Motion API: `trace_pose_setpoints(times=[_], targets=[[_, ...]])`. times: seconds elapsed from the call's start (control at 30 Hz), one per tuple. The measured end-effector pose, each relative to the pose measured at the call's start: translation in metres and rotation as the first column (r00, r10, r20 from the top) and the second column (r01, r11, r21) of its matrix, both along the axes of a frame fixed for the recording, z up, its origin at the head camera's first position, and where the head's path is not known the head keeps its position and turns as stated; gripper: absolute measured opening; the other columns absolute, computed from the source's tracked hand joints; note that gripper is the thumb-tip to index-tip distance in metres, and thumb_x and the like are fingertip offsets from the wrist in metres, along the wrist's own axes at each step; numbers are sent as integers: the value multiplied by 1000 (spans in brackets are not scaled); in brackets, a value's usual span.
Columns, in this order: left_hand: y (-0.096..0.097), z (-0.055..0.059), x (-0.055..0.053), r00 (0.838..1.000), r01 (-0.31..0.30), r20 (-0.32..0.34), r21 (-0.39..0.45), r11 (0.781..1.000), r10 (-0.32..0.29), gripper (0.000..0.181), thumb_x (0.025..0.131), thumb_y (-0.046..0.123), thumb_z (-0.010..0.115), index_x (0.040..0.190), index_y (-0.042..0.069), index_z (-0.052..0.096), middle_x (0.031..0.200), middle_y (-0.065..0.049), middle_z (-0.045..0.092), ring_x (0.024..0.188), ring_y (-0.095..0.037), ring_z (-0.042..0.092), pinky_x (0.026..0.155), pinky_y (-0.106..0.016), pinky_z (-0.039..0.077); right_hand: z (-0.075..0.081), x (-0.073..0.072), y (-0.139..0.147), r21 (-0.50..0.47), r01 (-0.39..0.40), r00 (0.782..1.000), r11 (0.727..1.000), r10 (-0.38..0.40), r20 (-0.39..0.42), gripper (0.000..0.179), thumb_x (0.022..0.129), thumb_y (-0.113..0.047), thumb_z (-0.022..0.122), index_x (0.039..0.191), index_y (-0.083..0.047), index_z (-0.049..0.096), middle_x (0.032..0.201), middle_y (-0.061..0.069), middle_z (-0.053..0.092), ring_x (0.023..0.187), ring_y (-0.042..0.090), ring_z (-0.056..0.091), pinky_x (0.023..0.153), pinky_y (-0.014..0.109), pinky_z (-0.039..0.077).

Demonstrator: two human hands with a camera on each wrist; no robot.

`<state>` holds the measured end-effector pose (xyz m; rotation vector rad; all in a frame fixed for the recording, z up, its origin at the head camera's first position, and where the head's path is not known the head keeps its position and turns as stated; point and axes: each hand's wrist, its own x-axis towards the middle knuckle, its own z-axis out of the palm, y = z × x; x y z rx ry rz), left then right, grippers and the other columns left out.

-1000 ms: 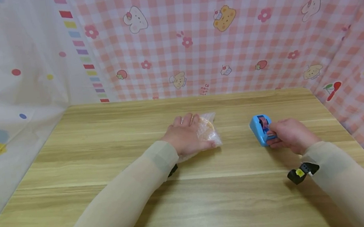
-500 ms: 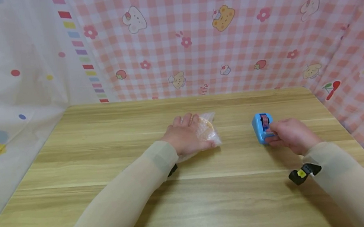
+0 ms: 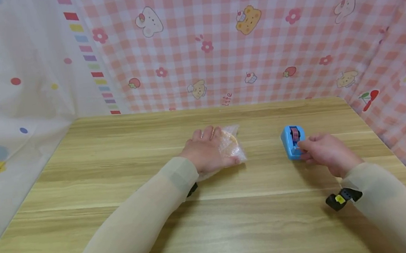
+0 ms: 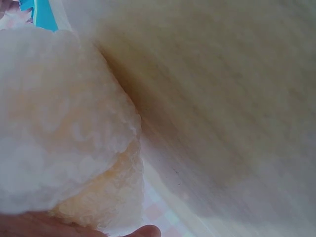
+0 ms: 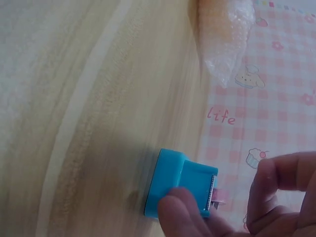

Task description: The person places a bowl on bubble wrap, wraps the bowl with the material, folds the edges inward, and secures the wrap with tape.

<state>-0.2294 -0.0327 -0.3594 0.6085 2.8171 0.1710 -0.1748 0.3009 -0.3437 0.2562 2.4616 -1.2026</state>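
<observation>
A bubble-wrapped bundle (image 3: 232, 146) lies at the table's middle, a yellowish curved edge showing through the plastic. My left hand (image 3: 207, 153) rests over it, fingers laid across its top and thumb along its near side. Close up in the left wrist view, the wrap (image 4: 64, 113) bulges beside the table surface. To the right stands a light blue tape dispenser (image 3: 291, 143) with a pink roll. My right hand (image 3: 326, 152) is at its near end, thumb and fingers apart. In the right wrist view, one fingertip overlaps the dispenser (image 5: 170, 173), near the pink tape end (image 5: 218, 196) at the toothed cutter.
The wood-grain table (image 3: 215, 233) reaches back to a pink checked curtain (image 3: 217, 58) with cartoon prints. A white curtain (image 3: 22, 59) hangs on the left. A black wrist camera (image 3: 337, 201) sits under the right sleeve.
The dispenser has shifted slightly back and to the right and turned a little. My right hand has eased slightly right, its fingers loosening from the dispenser. The left hand and bundle stay put.
</observation>
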Motion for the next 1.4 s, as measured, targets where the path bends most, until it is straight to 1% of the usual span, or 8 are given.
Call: trace_pose_setpoints(times=[0.1, 0.17, 0.33, 0.43, 0.57, 0.7, 0.93, 1.4], targets=[[0, 0, 0, 1000, 0, 0, 3, 1000, 0, 125, 84, 94, 43, 171, 14, 4, 179, -10, 8, 163, -40, 12, 127, -62, 27, 2, 3, -1, 56, 2, 1000, 998, -1, -15, 49, 112, -38, 45, 119, 7, 62, 111, 15, 60, 109, 30, 58, 93, 38, 54], [0, 0, 0, 1000, -1, -1, 3, 1000, 1, 125, 84, 94, 43, 171, 14, 4, 179, -10, 8, 163, -40, 12, 127, -62, 28, 3, 5, -1, 99, -3, 1000, 995, 5, -21, 50, 112, -39, 45, 120, 7, 63, 109, 15, 55, 108, 32, 51, 92, 41, 49], [0, 0, 0, 1000, 0, -1, -1, 1000, 0, 125, 84, 95, 42, 171, 14, 4, 179, -10, 7, 163, -40, 12, 127, -61, 28, 6, 10, 0, 155, -8, 1000, 988, 10, -13, 58, 112, -42, 42, 134, 8, 59, 124, 24, 50, 117, 41, 43, 97, 53, 45], [0, 1, 0, 1000, -1, -1, 1, 1000, 1, 125, 84, 95, 42, 171, 14, 4, 179, -10, 7, 163, -41, 12, 127, -61, 27, 6, 12, 0, 166, -1, 1000, 986, 3, -16, 58, 112, -41, 42, 135, 9, 58, 126, 25, 51, 116, 40, 44, 94, 50, 45], [0, 1, 0, 1000, -3, 2, 3, 1000, 3, 125, 84, 95, 42, 171, 13, 4, 179, -11, 8, 163, -41, 12, 128, -60, 26, 4, 11, 0, 106, -6, 1000, 994, 9, -22, 49, 112, -36, 43, 118, 9, 63, 101, 14, 59, 98, 29, 52, 84, 39, 49], [-1, 1, 0, 1000, -4, 6, 5, 1000, 4, 125, 85, 94, 43, 171, 13, 4, 179, -10, 8, 163, -42, 11, 129, -60, 25, -1, 8, 1, 9, -22, 1000, 1000, 22, 11, 41, 113, -32, 44, 96, 0, 63, 79, 0, 53, 80, 19, 51, 73, 33, 46], [-1, 1, 0, 1000, -3, 5, 11, 1000, 3, 125, 85, 94, 43, 171, 13, 4, 179, -11, 8, 163, -42, 11, 128, -61, 25, -6, 6, 6, 3, -16, 996, 1000, 16, 83, 45, 113, -39, 45, 98, -3, 67, 84, 1, 57, 84, 19, 54, 74, 32, 48], [0, 2, 1, 1000, -8, 9, 13, 1000, 8, 125, 84, 95, 44, 171, 13, 5, 179, -10, 7, 163, -41, 10, 128, -61, 26, -11, 2, 11, 28, -48, 989, 998, 44, 141, 48, 114, -36, 40, 94, -2, 67, 81, 0, 61, 80, 18, 59, 71, 32, 51]])
